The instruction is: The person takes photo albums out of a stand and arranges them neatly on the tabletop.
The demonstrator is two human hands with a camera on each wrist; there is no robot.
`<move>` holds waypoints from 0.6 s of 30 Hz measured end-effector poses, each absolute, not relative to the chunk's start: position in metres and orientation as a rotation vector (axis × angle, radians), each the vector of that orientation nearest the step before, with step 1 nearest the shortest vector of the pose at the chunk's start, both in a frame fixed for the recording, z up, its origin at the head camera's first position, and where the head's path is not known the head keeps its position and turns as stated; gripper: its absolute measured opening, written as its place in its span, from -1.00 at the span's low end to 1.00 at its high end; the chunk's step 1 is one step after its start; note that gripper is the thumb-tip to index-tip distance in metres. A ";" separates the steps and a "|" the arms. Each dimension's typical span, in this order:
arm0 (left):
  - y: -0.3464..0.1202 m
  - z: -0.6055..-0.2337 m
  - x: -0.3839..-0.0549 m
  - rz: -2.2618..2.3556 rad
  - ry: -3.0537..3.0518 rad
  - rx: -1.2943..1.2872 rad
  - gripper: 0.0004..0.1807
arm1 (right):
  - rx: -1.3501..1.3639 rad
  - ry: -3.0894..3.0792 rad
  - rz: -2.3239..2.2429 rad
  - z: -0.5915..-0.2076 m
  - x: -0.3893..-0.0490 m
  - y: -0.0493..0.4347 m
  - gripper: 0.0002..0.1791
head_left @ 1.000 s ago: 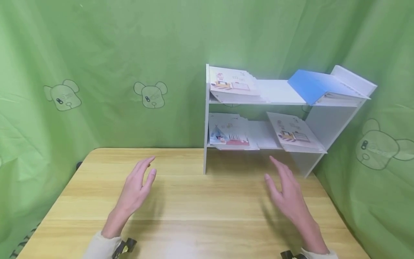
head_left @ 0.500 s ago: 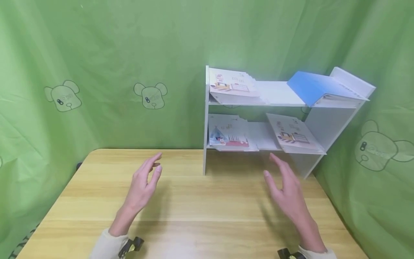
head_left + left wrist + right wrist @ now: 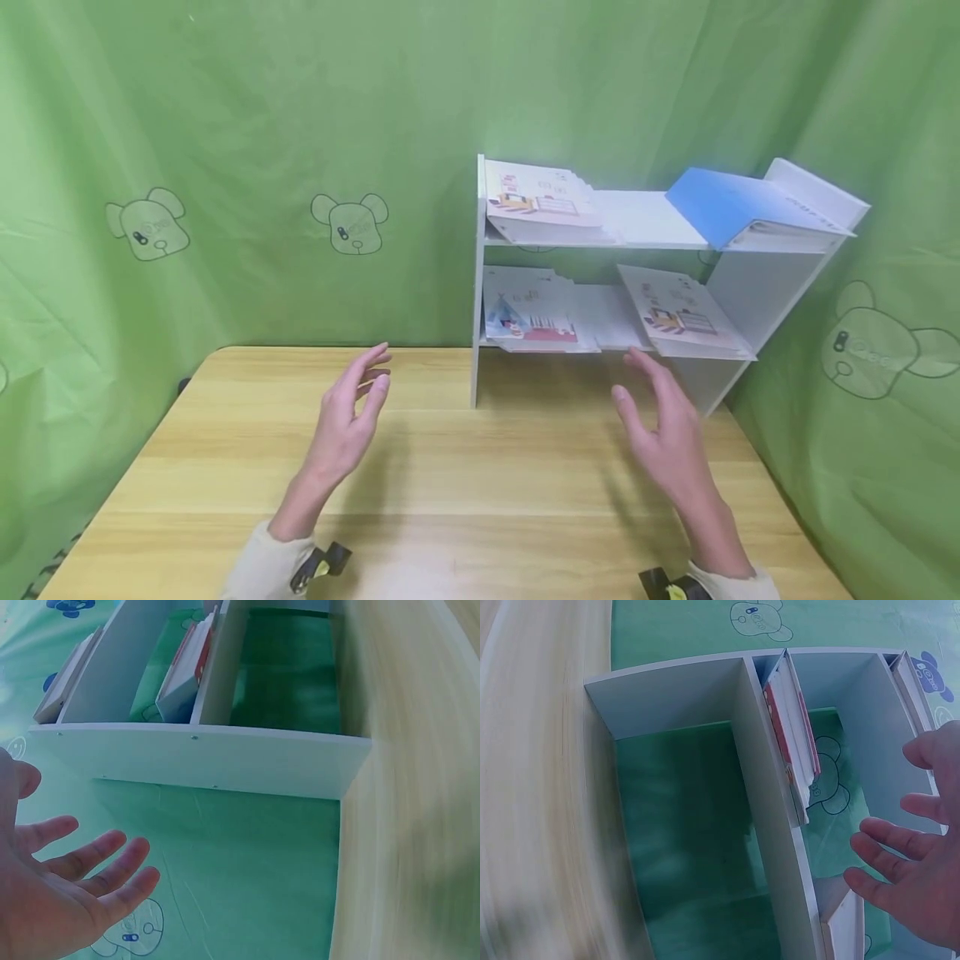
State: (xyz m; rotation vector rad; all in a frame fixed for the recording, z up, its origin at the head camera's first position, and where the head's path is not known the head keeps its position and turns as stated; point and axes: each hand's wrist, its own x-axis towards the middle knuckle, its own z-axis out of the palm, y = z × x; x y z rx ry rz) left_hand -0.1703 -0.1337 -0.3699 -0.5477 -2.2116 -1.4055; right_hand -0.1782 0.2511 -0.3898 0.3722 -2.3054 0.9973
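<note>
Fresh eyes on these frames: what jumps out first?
Probably the blue folder at the right end of the white shelf's upper tier. Then the left hand, to the left of the shelf, and the right hand, in front of it, both holding nothing above the wooden table. Behind hangs a green curtain with animal-head drawings.

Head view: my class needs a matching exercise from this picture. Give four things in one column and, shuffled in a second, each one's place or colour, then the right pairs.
Column one
1. Blue folder
2. Booklet with a tent picture
3. Left hand
4. Curtain

Column two
A. Green, behind the bookshelf
B. Upper level, right end
C. Over the table
D. Lower level, left end

Pairs: 1-B, 2-D, 3-C, 4-A
</note>
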 end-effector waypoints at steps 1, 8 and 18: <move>-0.132 -0.369 -0.170 -1.415 -2.213 -0.546 -0.58 | 0.372 -2.301 1.000 -0.389 -0.178 0.251 -0.37; -0.126 -0.365 -0.173 -1.460 -2.185 -0.584 -0.57 | 0.392 -2.253 1.025 -0.383 -0.179 0.249 -0.37; -0.114 -0.357 -0.178 -1.534 -2.135 -0.609 -0.57 | 0.408 -2.220 1.069 -0.372 -0.180 0.245 -0.38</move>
